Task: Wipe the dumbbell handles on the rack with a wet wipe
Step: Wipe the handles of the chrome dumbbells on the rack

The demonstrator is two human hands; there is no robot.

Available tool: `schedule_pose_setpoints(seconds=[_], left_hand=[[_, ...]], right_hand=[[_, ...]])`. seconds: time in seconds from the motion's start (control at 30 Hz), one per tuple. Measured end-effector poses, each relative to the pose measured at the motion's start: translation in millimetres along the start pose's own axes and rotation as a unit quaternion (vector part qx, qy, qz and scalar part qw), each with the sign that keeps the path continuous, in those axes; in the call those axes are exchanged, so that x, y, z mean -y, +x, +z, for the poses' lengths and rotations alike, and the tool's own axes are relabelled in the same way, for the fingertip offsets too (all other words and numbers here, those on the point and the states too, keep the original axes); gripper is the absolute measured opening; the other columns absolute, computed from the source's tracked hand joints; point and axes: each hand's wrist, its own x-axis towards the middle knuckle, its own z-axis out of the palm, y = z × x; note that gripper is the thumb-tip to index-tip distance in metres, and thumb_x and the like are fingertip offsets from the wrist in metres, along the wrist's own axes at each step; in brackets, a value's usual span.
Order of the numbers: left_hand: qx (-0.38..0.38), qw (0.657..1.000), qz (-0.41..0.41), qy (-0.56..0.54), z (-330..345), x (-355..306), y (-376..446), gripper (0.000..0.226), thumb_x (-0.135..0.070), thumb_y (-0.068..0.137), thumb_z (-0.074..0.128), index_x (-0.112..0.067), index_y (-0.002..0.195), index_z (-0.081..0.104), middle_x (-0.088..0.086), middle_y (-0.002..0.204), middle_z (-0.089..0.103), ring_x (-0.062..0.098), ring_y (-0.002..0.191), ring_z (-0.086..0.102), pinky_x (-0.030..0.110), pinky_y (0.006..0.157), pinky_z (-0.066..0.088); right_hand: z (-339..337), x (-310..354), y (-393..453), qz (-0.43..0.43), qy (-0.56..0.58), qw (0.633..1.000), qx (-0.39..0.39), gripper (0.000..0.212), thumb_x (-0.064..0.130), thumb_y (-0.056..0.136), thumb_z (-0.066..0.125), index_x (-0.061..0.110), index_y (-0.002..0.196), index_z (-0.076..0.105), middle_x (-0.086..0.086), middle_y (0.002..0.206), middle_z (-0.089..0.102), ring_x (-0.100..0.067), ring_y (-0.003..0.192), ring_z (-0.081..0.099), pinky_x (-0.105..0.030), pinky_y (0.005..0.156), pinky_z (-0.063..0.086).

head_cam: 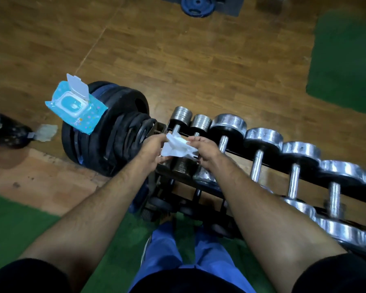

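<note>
A white wet wipe (176, 147) is stretched between my two hands, just above the left end of the dumbbell rack (237, 153). My left hand (152, 147) pinches its left edge and my right hand (205, 152) pinches its right edge. Several chrome dumbbells lie side by side on the rack, running from the small leftmost one (179, 119) toward the lower right; their bare handles (257, 166) point toward me. The handles of the two leftmost dumbbells are partly hidden behind the wipe and my hands.
A blue pack of wet wipes (76, 107) with its lid flipped open lies on a stack of black weight plates (114, 132) left of the rack. A crumpled used wipe (46, 132) lies on the wooden floor beside a dark bottle (6, 132). Green mats lie under my feet.
</note>
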Motion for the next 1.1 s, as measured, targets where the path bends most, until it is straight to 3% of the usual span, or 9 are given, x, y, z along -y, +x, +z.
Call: schedule_pose_setpoints(seconds=[0.13,0.27,0.37,0.47,0.67,0.73,0.83,1.0,1.1], left_hand=[[-0.012,0.999,-0.023,-0.033,17.9,5.1,-8.1,0.015,-0.025,0.090,0.065,-0.014,0.099,0.069,0.006,0.101,0.071,0.026,0.090,0.069,0.039,0.083,0.059],[-0.109,0.992,0.063,-0.014,32.7,7.7,-6.9,0.021,0.009,0.087,0.056,-0.009,0.093,0.065,0.014,0.089,0.067,0.024,0.068,0.063,0.024,0.050,0.050],[-0.113,0.990,0.080,-0.027,33.1,6.2,-4.5,0.026,0.013,0.085,0.056,-0.011,0.086,0.065,0.013,0.087,0.067,0.026,0.072,0.064,0.030,0.059,0.054],[-0.141,0.986,0.083,-0.012,28.1,7.9,4.3,0.024,0.011,0.085,0.064,-0.013,0.088,0.062,0.014,0.095,0.068,0.024,0.075,0.068,0.027,0.055,0.055],[-0.177,0.980,0.094,0.000,24.9,12.1,24.9,0.024,0.001,0.085,0.071,-0.013,0.099,0.058,0.013,0.101,0.069,0.024,0.079,0.070,0.037,0.063,0.062],[-0.221,0.963,0.124,0.093,19.6,12.9,27.5,0.028,-0.017,0.080,0.078,-0.023,0.098,0.057,0.000,0.091,0.068,0.021,0.079,0.069,0.038,0.067,0.060],[-0.259,0.922,0.171,0.234,10.4,14.4,26.7,0.018,-0.026,0.082,0.074,-0.024,0.093,0.060,-0.008,0.078,0.061,0.013,0.072,0.061,0.027,0.065,0.048],[-0.217,0.879,0.256,0.339,1.9,27.9,40.8,0.013,-0.013,0.085,0.063,-0.013,0.097,0.069,0.000,0.094,0.061,0.017,0.084,0.059,0.035,0.075,0.053],[-0.218,0.856,0.275,0.379,1.5,31.7,49.2,0.014,-0.012,0.088,0.063,-0.012,0.100,0.069,0.005,0.099,0.061,0.025,0.093,0.059,0.040,0.077,0.053]], right_hand=[[-9.1,0.2,7.7,-0.045,-0.033,0.997,0.054,0.026,-0.014,0.086,0.059,0.011,0.090,0.066,-0.010,0.089,0.068,-0.018,0.066,0.066,-0.025,0.054,0.054],[-10.0,-1.0,13.2,-0.022,-0.154,0.982,0.110,0.022,-0.009,0.084,0.065,0.010,0.096,0.066,-0.013,0.091,0.069,-0.020,0.068,0.065,-0.030,0.061,0.053],[-11.8,4.6,13.7,0.006,-0.215,0.966,0.143,0.010,0.003,0.087,0.066,0.012,0.090,0.067,-0.009,0.082,0.071,-0.018,0.061,0.063,-0.026,0.055,0.051],[-8.8,10.3,20.0,-0.018,-0.159,0.980,0.119,0.012,-0.001,0.088,0.063,0.011,0.084,0.063,-0.014,0.082,0.068,-0.020,0.058,0.061,-0.027,0.048,0.051],[7.7,15.7,28.3,-0.025,-0.083,0.986,0.143,0.035,-0.017,0.086,0.051,0.010,0.106,0.060,-0.009,0.092,0.067,-0.017,0.063,0.065,-0.023,0.048,0.051],[10.7,19.5,31.9,-0.008,-0.074,0.990,0.117,0.033,-0.016,0.087,0.048,0.010,0.101,0.063,-0.010,0.087,0.068,-0.018,0.059,0.065,-0.024,0.047,0.051],[12.2,15.8,49.5,-0.061,-0.158,0.985,-0.019,0.027,-0.008,0.086,0.052,0.015,0.083,0.066,-0.012,0.085,0.068,-0.024,0.067,0.063,-0.030,0.055,0.053],[21.0,13.0,65.6,-0.257,-0.435,0.860,-0.070,0.021,0.012,0.087,0.060,0.017,0.103,0.072,0.003,0.108,0.071,-0.015,0.099,0.064,-0.029,0.086,0.052],[29.8,14.2,69.7,-0.366,-0.547,0.750,-0.070,0.023,0.013,0.090,0.058,0.016,0.109,0.070,0.001,0.111,0.066,-0.020,0.098,0.063,-0.033,0.082,0.053]])
